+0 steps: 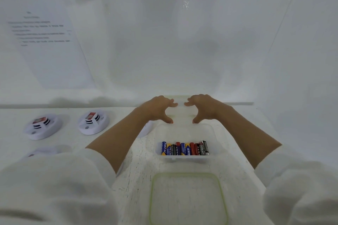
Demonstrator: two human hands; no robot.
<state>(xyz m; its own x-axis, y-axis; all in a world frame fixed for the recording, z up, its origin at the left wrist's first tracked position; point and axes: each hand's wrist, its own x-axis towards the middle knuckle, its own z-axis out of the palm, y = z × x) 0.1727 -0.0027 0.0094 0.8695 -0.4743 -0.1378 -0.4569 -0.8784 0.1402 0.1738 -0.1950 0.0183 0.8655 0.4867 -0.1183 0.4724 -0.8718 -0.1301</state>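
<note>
My left hand [159, 109] and my right hand [203, 108] reach side by side to the back of the white table, just past a clear plastic container [212, 133]. Both hands are curled claw-like, thumbs near the container's far rim, and seem to grip the two ends of a faint, almost see-through object [180, 108] between them. Several AA batteries [184, 149] in blue, red and black lie in a row in the container. Two white round smoke detectors [43, 127] [94, 122] sit at the left, each with a red block on top.
A clear lid with a green seal [188, 199] lies near me in front of the container. A third detector [45, 151] peeks out by my left sleeve, and a white round piece [146, 129] is half hidden behind my left forearm. Printed sheets [45, 42] hang on the white wall.
</note>
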